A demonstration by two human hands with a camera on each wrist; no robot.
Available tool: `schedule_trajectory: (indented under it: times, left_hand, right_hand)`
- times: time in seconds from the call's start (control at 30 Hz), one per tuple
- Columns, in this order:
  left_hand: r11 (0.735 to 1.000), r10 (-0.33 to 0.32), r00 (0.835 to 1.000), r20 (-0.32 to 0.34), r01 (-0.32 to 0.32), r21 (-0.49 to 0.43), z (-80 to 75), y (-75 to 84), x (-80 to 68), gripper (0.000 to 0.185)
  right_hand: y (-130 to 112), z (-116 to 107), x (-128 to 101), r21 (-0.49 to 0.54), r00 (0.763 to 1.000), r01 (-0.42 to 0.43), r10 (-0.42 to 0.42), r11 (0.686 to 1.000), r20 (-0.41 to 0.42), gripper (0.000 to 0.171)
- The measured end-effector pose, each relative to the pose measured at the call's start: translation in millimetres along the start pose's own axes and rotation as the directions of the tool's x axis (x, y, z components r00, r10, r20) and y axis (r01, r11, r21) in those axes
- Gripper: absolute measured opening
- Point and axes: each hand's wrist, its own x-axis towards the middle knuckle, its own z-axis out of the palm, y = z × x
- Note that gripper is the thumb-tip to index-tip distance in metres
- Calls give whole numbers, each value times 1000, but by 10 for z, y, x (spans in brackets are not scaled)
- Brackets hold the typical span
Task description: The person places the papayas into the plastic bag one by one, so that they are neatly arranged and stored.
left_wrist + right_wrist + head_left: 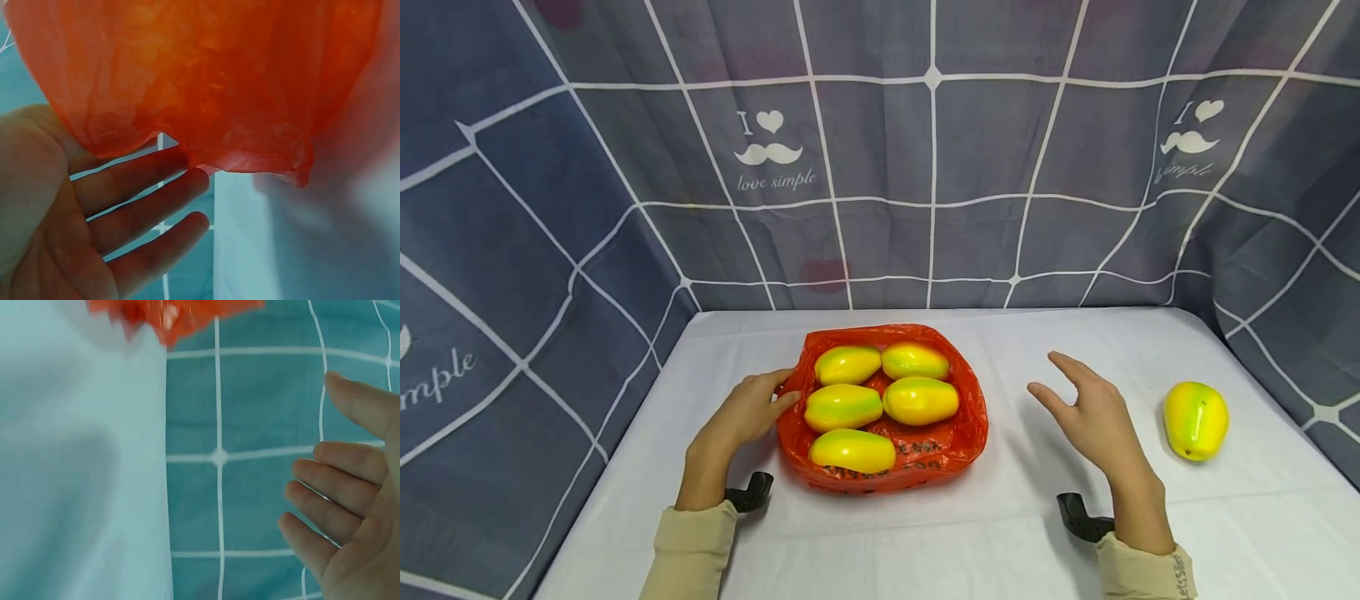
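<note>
Thin, crinkly orange plastic bag sits mid-table on the smooth white tablecloth, mouth spread wide. Inside: five glossy oval mangoes, yellow w/ green blush, packed close together. Left hand lies flat at the bag's left edge, fingers straight, tips touching the plastic, gripping nothing. Right hand hovers right of the bag, fingers loosely spread, empty, not touching anything. A sixth mango, plump and shiny, lies alone further right, well apart from the bag. Checked grey-blue cloth hangs behind.
</note>
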Motion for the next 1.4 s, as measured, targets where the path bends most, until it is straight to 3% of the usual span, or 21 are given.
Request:
schedule_trajectory:
  times: [0.2, 0.67, 1.0, 1.4]
  left_hand:
    - [1000, -12, 1000, 8, 12, -7, 25, -1, -4, 50]
    - [1000, -7, 1000, 3, 7, -18, 21, -38, -21, 49]
    - [998, -6, 1000, -30, 4, -57, -44, -123, -61, 44]
    - [998, 1, 1000, -17, -2, -59, -43, -75, -41, 43]
  right_hand:
    - [109, -99, -54, -9, 999, -39, 39, 999, -15, 60]
    - [152, -57, -139, -30, 999, -44, 43, 999, -23, 59]
    - [436, -187, -424, -64, 998, -45, 42, 997, -47, 55]
    - [780, -489, -630, -159, 997, -80, 78, 984, -19, 54]
